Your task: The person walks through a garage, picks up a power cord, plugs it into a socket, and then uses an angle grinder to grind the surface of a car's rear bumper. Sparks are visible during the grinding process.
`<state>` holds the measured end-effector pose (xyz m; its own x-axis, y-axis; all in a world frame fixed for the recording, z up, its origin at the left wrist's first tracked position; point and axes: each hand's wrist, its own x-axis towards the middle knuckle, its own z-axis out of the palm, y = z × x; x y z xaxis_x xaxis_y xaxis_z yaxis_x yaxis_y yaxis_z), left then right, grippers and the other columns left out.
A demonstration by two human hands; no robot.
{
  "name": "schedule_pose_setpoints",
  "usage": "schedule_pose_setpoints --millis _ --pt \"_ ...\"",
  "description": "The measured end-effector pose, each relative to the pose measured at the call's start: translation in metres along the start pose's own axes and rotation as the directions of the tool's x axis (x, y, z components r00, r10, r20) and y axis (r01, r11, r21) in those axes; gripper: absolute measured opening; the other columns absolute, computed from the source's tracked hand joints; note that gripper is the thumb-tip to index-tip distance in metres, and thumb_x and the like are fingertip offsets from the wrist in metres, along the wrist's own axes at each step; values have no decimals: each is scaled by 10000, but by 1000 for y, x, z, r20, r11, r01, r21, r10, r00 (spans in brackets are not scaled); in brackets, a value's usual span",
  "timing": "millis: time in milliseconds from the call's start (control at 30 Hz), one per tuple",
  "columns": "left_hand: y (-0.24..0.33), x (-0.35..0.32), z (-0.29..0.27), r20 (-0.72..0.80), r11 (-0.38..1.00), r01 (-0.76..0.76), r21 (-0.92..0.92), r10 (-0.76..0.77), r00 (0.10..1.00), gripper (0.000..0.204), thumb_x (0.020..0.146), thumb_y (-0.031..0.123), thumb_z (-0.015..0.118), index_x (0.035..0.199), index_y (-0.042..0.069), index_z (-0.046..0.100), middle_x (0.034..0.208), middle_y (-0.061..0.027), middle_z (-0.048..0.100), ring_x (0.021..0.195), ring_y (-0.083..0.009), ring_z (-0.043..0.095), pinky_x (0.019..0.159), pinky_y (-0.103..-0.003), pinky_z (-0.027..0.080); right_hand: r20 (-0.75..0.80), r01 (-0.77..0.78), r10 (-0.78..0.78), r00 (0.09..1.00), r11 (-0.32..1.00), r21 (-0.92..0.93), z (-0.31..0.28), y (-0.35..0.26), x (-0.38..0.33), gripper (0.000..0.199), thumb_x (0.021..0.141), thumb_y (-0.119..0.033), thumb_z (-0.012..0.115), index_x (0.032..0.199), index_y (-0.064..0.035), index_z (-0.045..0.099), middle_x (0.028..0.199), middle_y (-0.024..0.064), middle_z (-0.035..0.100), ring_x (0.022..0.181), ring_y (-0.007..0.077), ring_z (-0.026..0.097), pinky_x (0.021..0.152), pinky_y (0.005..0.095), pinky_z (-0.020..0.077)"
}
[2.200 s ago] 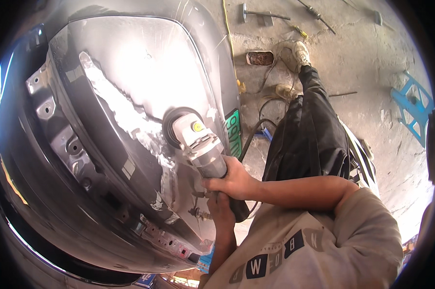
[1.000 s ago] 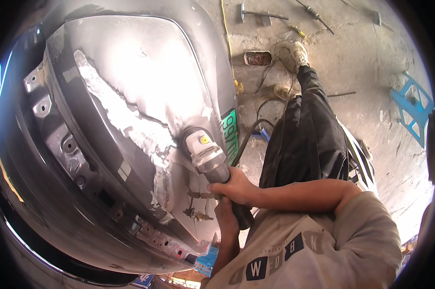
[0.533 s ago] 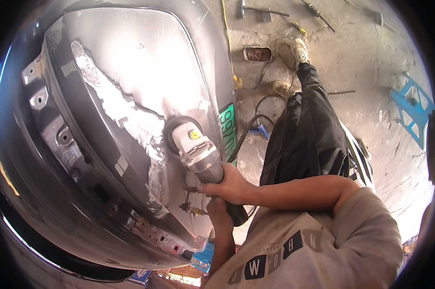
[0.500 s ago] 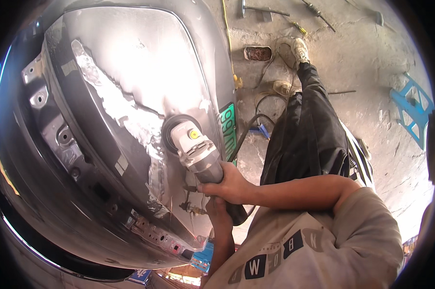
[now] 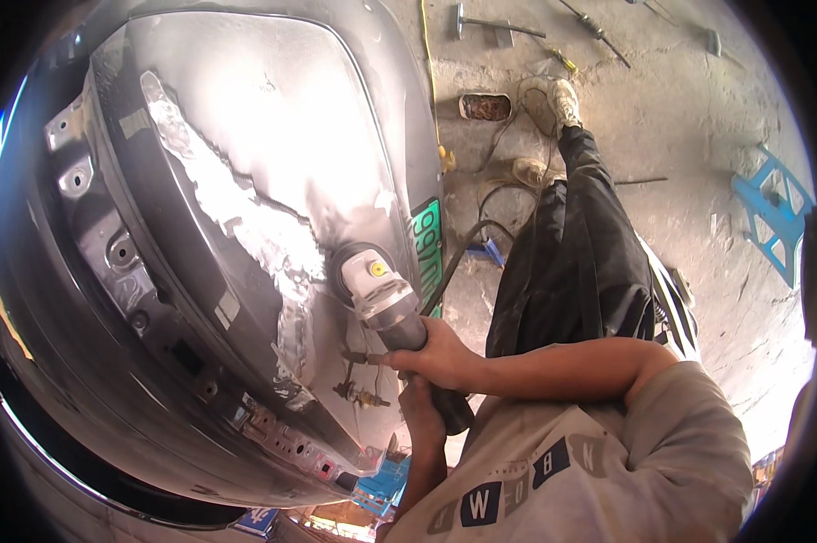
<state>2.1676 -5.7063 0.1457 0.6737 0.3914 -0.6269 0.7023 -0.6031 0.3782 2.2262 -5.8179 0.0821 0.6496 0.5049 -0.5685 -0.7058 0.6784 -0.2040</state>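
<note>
My right hand (image 5: 440, 355) wraps round the grey body of an angle grinder (image 5: 390, 303), just behind its pale head. Lower down, my left hand (image 5: 422, 407) is closed round the rear of the same tool, its fingers partly hidden. The grinder's round disc (image 5: 345, 270) lies against or very close to a dark grey car panel (image 5: 345, 100); exact contact is hard to make out. Beside the disc, a jagged strip of bare, shiny metal (image 5: 236, 213) runs diagonally across that panel. A small latch-like metal part (image 5: 363, 395) sits left of my hands.
A green licence plate (image 5: 428, 240) is on the car to the right of the grinder. A black cable or hose (image 5: 463, 249) loops near my legs. On the concrete floor lie a hammer (image 5: 494, 25), a metal rod tool (image 5: 598, 32) and a blue metal frame (image 5: 775, 213).
The grinder and both hands have shifted slightly right and down, toward my body. My grip on the tool is the same.
</note>
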Motion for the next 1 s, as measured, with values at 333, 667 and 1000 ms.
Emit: schedule_pose_setpoints --millis 333,667,1000 --pt "-11 5 4 39 988 -4 -152 10 999 621 966 504 428 1061 -90 583 949 -160 641 896 -204 603 754 -346 462 -22 46 -47 999 998 -40 -6 13 7 404 752 -215 732 1031 39 589 842 79 648 756 132 609 701 304 501" --pt "10 -6 43 58 962 105 -251 -93 994 624 971 502 425 1078 -99 557 929 -155 641 872 -207 615 735 -334 476 12 -62 66 998 982 -176 -31 -13 4 411 750 -209 716 1067 25 599 868 91 656 778 153 618 732 307 494" --pt "2 -5 146 69 773 113 -624 -90 994 681 974 545 343 1186 -74 529 1104 -170 607 1042 -238 591 857 -352 464 81 -60 139 987 782 -621 -67 -98 -5 411 714 -205 732 1027 12 578 827 89 649 756 161 621 721 329 503"
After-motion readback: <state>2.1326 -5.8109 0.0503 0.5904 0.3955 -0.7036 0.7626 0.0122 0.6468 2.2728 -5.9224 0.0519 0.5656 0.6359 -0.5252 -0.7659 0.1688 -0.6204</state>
